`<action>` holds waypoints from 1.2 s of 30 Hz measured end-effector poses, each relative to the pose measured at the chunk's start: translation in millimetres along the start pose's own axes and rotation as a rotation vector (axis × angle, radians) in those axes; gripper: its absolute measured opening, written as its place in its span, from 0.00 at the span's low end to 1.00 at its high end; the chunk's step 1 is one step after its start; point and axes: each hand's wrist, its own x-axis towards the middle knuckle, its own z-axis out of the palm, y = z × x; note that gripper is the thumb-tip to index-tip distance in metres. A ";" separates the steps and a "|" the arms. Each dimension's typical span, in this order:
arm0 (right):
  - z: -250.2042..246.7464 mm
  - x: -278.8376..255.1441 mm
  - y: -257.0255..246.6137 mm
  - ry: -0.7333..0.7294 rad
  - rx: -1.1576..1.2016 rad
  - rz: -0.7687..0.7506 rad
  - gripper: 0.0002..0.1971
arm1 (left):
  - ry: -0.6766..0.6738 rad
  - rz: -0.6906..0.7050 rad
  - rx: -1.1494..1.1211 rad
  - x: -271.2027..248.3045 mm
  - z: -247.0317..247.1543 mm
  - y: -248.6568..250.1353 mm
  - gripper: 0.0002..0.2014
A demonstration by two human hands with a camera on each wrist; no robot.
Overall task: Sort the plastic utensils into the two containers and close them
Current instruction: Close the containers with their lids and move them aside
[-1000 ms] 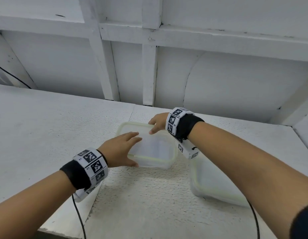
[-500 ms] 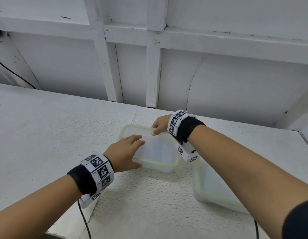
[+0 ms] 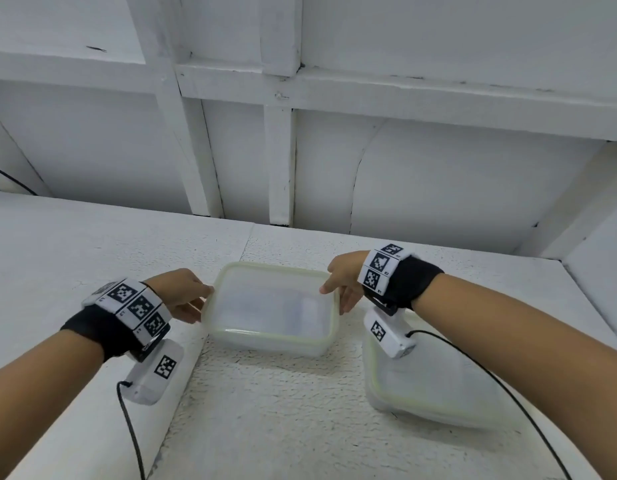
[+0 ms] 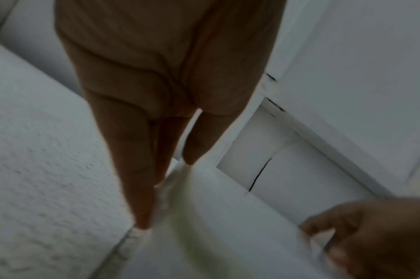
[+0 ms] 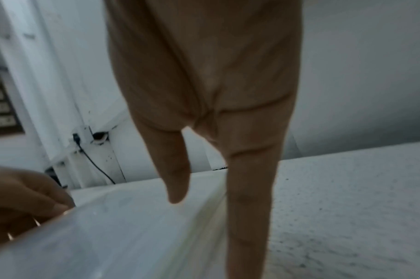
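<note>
A translucent container with a pale green-rimmed lid sits on the white table. Its contents are too faint to make out. My left hand holds its left end, thumb on the rim and fingers down the wall, as the left wrist view shows. My right hand grips the right end the same way, thumb on the lid. A second lidded container lies to the right, under my right forearm. No loose utensils are in sight.
A white panelled wall rises right behind the table. Black cables hang from both wrist cameras. A seam in the table top runs beside the left wrist.
My left hand came off the top of the lid and went to the container's left end. My right hand moved from the far corner to the right end.
</note>
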 end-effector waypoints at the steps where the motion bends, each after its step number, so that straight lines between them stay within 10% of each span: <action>1: 0.7 3.2 0.2 0.011 0.030 0.016 0.27 | 0.002 -0.002 -0.046 2.9 0.0 2.7 0.14; 11: -55.1 17.5 -11.4 0.202 0.555 -0.138 0.13 | 0.144 0.053 -0.490 54.1 -14.8 56.0 0.06; 15: -60.4 46.1 -20.3 0.433 0.467 -0.221 0.23 | 0.211 0.106 -0.596 84.0 -10.6 73.4 0.08; 20: -57.1 75.0 -22.0 0.492 0.460 -0.183 0.06 | 0.273 0.143 -0.659 116.5 -9.1 75.0 0.10; 24: -50.2 90.4 -17.6 0.485 0.410 -0.220 0.20 | 0.311 0.190 -0.649 128.0 -1.6 73.3 0.12; 31: -49.1 89.5 -17.9 0.498 0.250 -0.222 0.16 | 0.339 0.205 -0.379 119.2 0.2 74.5 0.17; 36: -67.2 25.6 -8.2 0.413 0.242 -0.346 0.23 | 0.641 0.316 -0.115 81.0 2.0 94.1 0.17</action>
